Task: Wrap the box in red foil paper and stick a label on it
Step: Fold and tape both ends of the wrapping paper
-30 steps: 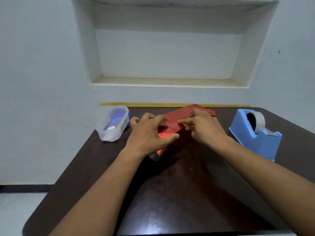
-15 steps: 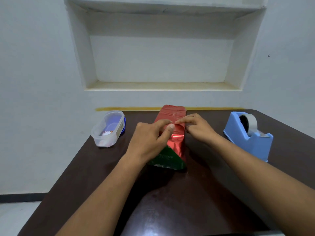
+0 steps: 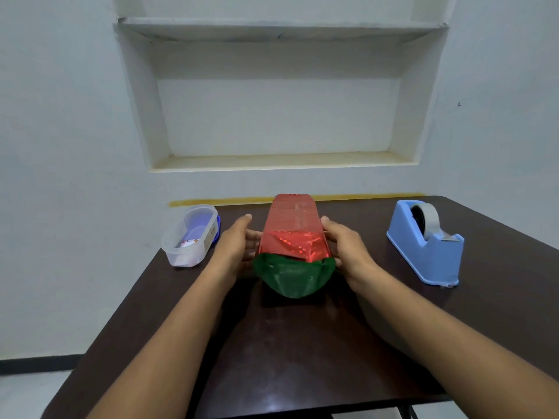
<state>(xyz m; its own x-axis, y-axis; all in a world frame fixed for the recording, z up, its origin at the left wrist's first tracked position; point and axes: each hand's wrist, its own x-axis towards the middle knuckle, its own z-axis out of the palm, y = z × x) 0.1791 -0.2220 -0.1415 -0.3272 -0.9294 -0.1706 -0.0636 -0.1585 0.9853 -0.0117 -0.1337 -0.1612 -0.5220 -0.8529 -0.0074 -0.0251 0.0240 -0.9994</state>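
Red foil, glittering with a fine dotted sheen, covers the box (image 3: pixel 292 225) in the head view, and you have it lying lengthwise down the middle of the dark counter (image 3: pixel 302 343), its far end near the wall. At the near end the foil folds down in a creased red flap, and below it the paper's green underside (image 3: pixel 292 279) flares out in a rounded, crumpled pouch that rests on the glossy brown surface.

Your left hand (image 3: pixel 239 247) sits flat against the box's left side, fingers straight and pointing away from you, thumb up along the edge; that grip is wide, only pressing. Your right hand (image 3: pixel 344 244) mirrors it on the right side, fingers laid along the foil, palm close to the folded corner; again a wide, flat grip with nothing pinched. Whether the palms fully touch the foil you cannot tell.

Left of your hands stands a clear oval plastic tub (image 3: pixel 190 237) with something small and white inside, a blue lid just behind it. Well to the right sits a smooth light-blue tape dispenser (image 3: pixel 426 246), wedge-shaped, with a roll of pale tape in its cradle. Behind the counter, a white plastered wall holds a recessed shelf niche (image 3: pixel 284 101).
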